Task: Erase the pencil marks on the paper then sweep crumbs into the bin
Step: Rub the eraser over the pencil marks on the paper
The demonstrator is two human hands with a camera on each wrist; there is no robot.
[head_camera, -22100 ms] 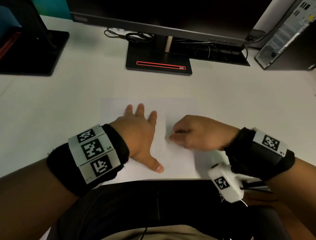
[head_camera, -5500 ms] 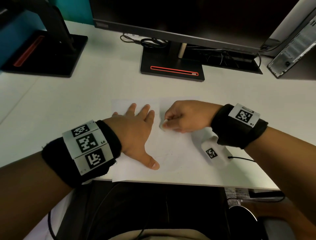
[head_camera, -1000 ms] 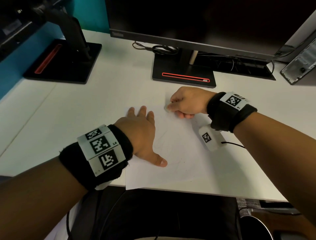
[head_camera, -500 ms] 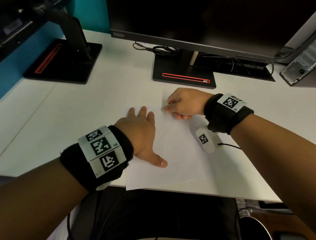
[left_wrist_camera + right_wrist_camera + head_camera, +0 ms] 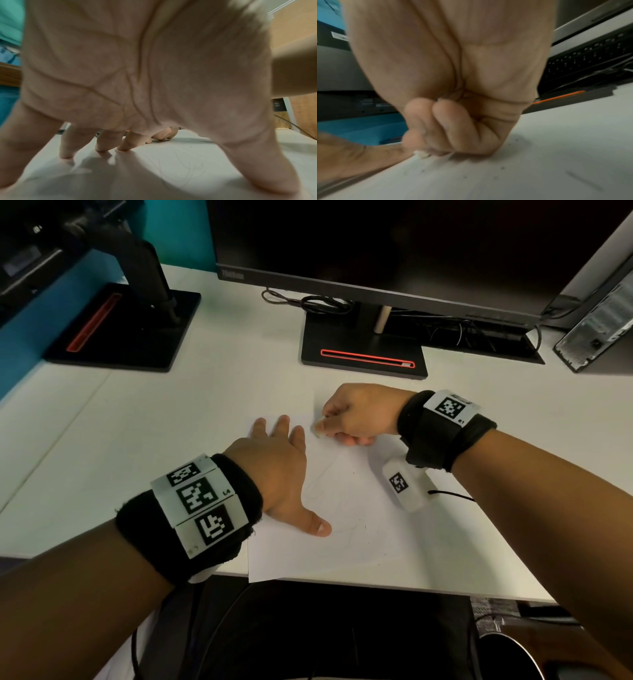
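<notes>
Still erasing — right hand (image 5: 356, 414) pinching white eraser (image 5: 421, 154) at far edge of paper (image 5: 349, 542), left hand (image 5: 274, 470) pressing flat on it; faint pencil marks (image 5: 187, 167) remaining, crumbs (image 5: 502, 168) unswept — bin unseen.

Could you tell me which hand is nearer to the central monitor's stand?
Right. The right hand pinches the eraser at the paper's far edge, just short of the stand. The left hand presses flat on the paper, closer to the person.

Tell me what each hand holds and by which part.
Right hand pinches a small white eraser by its upper part, tip on the paper. Left hand holds nothing, pressing flat on the paper.
</notes>
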